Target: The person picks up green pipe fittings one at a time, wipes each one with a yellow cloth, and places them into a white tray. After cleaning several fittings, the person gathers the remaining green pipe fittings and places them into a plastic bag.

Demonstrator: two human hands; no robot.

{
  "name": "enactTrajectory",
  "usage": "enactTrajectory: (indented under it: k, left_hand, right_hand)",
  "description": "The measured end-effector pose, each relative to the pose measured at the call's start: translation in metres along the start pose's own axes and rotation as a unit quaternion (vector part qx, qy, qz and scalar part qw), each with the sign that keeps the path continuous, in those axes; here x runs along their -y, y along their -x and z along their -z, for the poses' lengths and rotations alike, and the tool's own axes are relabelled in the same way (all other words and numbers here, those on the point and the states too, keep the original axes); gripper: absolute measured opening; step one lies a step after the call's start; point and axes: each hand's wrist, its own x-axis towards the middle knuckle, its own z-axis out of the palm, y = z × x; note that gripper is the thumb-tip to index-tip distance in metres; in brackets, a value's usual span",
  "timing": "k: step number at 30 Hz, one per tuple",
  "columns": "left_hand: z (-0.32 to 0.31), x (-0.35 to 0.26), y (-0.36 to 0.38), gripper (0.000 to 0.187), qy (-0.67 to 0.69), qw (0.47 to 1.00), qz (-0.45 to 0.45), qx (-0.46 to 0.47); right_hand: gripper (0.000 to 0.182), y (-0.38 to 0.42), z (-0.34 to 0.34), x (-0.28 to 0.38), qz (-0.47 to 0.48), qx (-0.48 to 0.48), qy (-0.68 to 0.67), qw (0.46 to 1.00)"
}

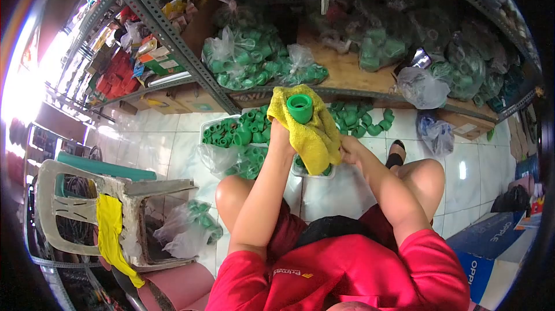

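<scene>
A green plastic pipe fitting (299,115) points its round open end up at me, wrapped in a yellow cloth (319,148). My left hand (280,137) is closed around the fitting through the cloth, and the cloth covers most of its fingers. At the cloth's lower right side, my right hand (348,149) pinches the fabric. Just below the cloth, a small white container (314,175) with green fittings is partly hidden. Beyond my left hand, a white tray (203,130) holds several more green fittings.
Loose green elbow fittings (354,118) lie on the tiled floor beside bagged fittings (248,162). A metal shelf (347,92) carries more bags ahead. To the left stands a worn plastic chair (63,207) with a yellow cloth strip; a blue box (483,247) sits at right.
</scene>
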Motion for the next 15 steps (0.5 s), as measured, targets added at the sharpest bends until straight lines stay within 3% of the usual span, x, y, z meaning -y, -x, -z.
enactTrajectory:
  k: [1, 3, 5, 7, 10, 11, 13, 15]
  left_hand:
    - [0.004, -0.001, -0.001, 0.019, -0.008, 1.000, -0.005, 0.011]
    - [0.009, -0.006, -0.005, 0.020, -0.016, 1.000, -0.010, 0.022]
    - [0.011, -0.015, -0.009, 0.023, -0.002, 1.000, -0.002, 0.019]
    - [0.011, -0.021, -0.013, 0.028, -0.005, 1.000, -0.010, -0.022]
    - [0.019, -0.024, -0.020, 0.031, -0.038, 0.997, -0.041, -0.045]
    - [0.019, -0.023, -0.018, 0.031, -0.039, 0.997, -0.040, -0.047]
    - [0.016, -0.019, -0.016, 0.030, -0.010, 0.999, -0.018, -0.037]
    - [0.008, -0.016, -0.013, 0.029, -0.002, 0.999, -0.004, -0.033]
  right_hand:
    - [0.041, 0.005, -0.003, 0.004, -0.001, 0.000, -0.001, 1.000]
    - [0.046, 0.020, -0.019, 0.024, -0.011, 0.117, -0.017, 0.993]
    - [0.046, 0.026, -0.027, 0.046, 0.004, 0.131, -0.028, 0.991]
    - [0.040, 0.044, -0.042, 0.072, 0.095, 0.122, -0.038, 0.987]
    - [0.034, 0.071, -0.062, 0.104, 0.195, 0.287, -0.045, 0.937]
    - [0.033, 0.089, -0.082, 0.105, 0.215, 0.250, -0.069, 0.942]
    - [0.033, 0.091, -0.082, 0.100, 0.188, 0.269, -0.040, 0.944]
    - [0.034, 0.071, -0.081, 0.081, 0.207, 0.183, 0.021, 0.961]
